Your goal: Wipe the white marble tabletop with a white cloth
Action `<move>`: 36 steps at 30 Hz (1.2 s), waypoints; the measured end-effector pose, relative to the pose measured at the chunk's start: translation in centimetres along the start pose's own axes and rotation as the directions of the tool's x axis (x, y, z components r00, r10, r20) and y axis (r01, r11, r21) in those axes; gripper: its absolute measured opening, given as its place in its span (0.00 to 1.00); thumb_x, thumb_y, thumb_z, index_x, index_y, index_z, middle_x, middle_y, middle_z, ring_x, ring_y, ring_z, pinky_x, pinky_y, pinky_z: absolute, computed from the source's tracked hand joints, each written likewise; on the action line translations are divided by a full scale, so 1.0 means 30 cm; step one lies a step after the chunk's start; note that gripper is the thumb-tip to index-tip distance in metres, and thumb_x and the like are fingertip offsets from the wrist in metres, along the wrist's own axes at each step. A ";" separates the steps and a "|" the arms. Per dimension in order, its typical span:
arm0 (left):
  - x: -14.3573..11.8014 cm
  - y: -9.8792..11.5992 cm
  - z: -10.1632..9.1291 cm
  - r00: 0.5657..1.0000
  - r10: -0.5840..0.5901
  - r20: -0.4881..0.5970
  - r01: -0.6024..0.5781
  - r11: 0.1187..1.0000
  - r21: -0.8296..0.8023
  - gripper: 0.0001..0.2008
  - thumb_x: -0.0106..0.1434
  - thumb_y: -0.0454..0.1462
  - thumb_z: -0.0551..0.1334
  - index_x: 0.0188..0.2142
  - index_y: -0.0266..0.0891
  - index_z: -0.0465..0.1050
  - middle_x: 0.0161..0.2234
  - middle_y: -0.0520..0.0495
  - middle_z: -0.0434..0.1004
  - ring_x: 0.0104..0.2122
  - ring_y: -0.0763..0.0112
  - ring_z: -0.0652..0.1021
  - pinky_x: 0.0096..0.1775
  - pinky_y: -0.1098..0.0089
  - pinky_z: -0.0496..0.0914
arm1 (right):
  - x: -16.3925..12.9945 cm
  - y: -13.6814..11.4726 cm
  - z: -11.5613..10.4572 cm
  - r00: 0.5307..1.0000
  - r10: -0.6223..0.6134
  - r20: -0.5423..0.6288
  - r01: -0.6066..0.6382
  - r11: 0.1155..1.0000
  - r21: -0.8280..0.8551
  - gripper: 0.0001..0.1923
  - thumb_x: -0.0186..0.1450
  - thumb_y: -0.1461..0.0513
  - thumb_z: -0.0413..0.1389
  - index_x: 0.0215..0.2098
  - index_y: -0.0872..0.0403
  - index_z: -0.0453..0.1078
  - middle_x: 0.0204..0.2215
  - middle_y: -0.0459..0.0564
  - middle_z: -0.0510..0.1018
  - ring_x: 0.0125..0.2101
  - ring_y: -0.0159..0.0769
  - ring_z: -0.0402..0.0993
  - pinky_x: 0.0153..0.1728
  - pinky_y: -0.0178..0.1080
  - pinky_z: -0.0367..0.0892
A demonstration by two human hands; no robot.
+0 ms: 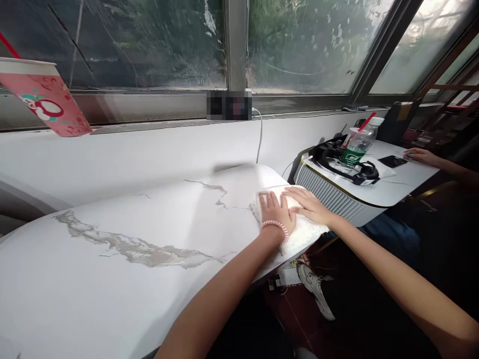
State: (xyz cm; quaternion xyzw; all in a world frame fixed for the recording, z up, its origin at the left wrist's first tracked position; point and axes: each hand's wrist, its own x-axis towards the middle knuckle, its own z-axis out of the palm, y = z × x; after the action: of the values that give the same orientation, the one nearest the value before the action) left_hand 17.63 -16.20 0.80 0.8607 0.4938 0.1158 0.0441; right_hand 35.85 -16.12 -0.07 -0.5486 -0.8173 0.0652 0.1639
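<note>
**Both hands flat on a white cloth at the table's right end**

The left hand [275, 213] lay open, palm down, on a white fluffy cloth [299, 230], a pink coiled band [276, 227] round its wrist. The right hand [309, 204] rested just beside it, also spread flat on the cloth, fingers pointing left; neither hand gripped anything. The cloth sat at the far right end of the white marble-patterned table [123, 249], near its edge. To the right, on a second table [392, 187], stood a green-labelled bottle [357, 147] and black headphones [346, 164], with another person's hand [421, 156] farther right. A pink paper cup [45, 97] stood at the far left by the window.
</note>
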 end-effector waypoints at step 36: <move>-0.206 -0.105 -0.047 0.998 -0.048 0.031 0.045 0.996 0.078 0.32 0.70 0.43 0.47 0.68 0.27 0.51 0.68 0.27 0.52 0.67 0.42 0.54 0.65 0.42 0.46 | 0.025 -0.325 0.092 0.987 0.029 -0.161 -0.024 0.999 0.033 0.18 0.67 0.61 0.45 0.52 0.53 0.67 0.54 0.55 0.73 0.57 0.47 0.62 0.60 0.52 0.55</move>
State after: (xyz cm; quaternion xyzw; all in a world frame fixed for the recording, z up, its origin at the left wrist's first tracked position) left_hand 11.66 -19.96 0.59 0.8519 0.5170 0.0815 0.0217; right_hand 26.12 -19.04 0.28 -0.5604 -0.7928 0.0352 0.2371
